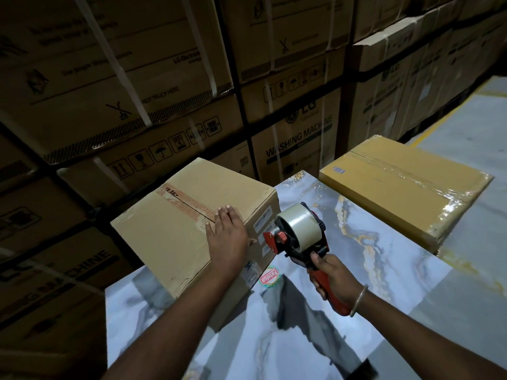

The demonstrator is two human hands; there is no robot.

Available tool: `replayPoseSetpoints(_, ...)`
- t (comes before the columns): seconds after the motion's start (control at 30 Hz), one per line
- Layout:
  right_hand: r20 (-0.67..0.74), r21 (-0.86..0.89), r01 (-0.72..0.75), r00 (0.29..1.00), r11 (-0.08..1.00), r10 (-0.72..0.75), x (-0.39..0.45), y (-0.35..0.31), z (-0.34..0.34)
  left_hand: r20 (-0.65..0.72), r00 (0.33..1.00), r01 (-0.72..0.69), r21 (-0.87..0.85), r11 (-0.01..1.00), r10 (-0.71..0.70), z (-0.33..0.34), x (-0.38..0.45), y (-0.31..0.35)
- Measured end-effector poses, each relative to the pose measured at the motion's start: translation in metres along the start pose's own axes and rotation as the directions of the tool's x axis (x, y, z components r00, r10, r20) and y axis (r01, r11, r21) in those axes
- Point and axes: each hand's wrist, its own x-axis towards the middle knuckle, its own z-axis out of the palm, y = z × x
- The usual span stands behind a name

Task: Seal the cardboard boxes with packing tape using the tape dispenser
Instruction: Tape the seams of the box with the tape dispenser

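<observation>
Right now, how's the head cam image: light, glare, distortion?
Head view: dim overall, the stacked cartons in the background nearly lost in shadow; glare on the clear tape of the flat box; wide-angle bowing toward the frame edges; left hand, tape dispenser and near box are fairly sharp.

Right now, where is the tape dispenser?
In the head view, the tape dispenser is held up in the right hand, just right of the near box that the left hand presses on, above the marble table.
</observation>
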Motion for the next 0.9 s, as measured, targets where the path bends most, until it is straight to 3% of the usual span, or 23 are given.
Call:
replayPoseSetpoints(0.3, 0.016, 0.016, 0.080, 0.997, 0.997, -0.080, -0.002, -0.031, 0.022, 0.079, 0.984, -0.159, 0.011, 0.987, 0.158, -0.004, 0.000, -0.009)
replayPoseSetpoints(0.47, 0.104, -0.004, 0.141, 0.985, 0.990, -0.140, 0.000, -0.058, 0.040, 0.030, 0.968, -0.251, 0.016, 0.968, 0.250, -0.001, -0.009, -0.015)
replayPoseSetpoints(0.73, 0.252, -0.069, 0.142, 0.960, 0.987, -0.121, 0.021, -0.103, 0.067, 0.069, 0.886, -0.463, 0.075, 0.883, 0.459, -0.005, -0.040, -0.041)
replayPoseSetpoints(0.9, 0.352, -0.068, 0.065, 0.935, 0.996, -0.038, 0.040, -0.116, 0.079, -0.099, 0.894, -0.427, 0.101, 0.898, 0.436, 0.011, -0.076, -0.056)
